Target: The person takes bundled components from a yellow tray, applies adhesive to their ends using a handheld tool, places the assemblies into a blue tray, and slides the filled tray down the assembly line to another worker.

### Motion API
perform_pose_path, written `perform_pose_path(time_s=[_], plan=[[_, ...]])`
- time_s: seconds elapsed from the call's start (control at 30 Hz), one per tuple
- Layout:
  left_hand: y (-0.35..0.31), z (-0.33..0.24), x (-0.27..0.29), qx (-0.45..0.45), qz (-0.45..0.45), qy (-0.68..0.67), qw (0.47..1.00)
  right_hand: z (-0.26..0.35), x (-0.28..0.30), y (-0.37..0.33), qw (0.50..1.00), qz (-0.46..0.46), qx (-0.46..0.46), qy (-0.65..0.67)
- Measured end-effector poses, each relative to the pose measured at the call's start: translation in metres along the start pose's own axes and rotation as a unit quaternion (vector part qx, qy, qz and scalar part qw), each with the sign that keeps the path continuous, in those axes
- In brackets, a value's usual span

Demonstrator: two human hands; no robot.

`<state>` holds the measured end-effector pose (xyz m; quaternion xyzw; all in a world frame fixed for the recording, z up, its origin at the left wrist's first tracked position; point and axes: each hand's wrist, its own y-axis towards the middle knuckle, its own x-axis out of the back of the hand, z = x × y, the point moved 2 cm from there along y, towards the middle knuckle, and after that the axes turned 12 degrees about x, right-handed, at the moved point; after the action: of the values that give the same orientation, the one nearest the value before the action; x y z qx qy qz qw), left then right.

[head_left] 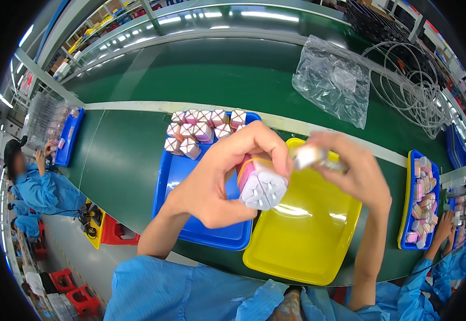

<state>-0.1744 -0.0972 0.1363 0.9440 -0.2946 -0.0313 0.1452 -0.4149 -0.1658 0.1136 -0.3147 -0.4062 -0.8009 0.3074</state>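
Note:
My left hand is closed around a pink-and-white bundle. Its pale grey end faces me and is split into wedge-like segments, and a yellow band runs round its side. Just right of it, my right hand, smeared by motion, grips a small white-and-silver piece; its exact kind is too blurred to tell. Below my left hand lies a blue tray with several similar pink-and-white blocks grouped at its far end, crossed lines on their tops. A yellow tray stands beside it, under my right hand.
A clear plastic bag lies on the green bench beyond the trays, near coiled grey cable. Another blue tray of pink-and-white pieces stands at the right, by a co-worker's hands. A person works at the far left.

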Motion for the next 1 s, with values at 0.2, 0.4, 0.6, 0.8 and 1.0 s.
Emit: perform_pose_path(time_s=[0.2,0.4,0.6,0.8,1.0], plan=[[-0.015,0.017,0.018,0.055,-0.149,0.305,0.939,0.022,0.016,0.006,0.934,-0.209,0.049,0.287],[-0.047,0.021,0.043,0.249,-0.179,0.504,0.807,0.048,0.034,-0.002,0.954,-0.158,0.044,0.252],[-0.061,0.062,0.077,0.208,-0.188,0.628,0.725,0.041,0.026,0.001,0.87,-0.223,-0.009,0.439],[-0.042,0.06,0.054,0.163,-0.286,0.667,0.668,0.027,0.018,0.002,0.877,-0.265,0.002,0.402],[-0.01,0.032,-0.002,0.103,-0.36,0.073,0.924,0.023,0.017,0.004,0.909,-0.167,-0.034,0.38]])
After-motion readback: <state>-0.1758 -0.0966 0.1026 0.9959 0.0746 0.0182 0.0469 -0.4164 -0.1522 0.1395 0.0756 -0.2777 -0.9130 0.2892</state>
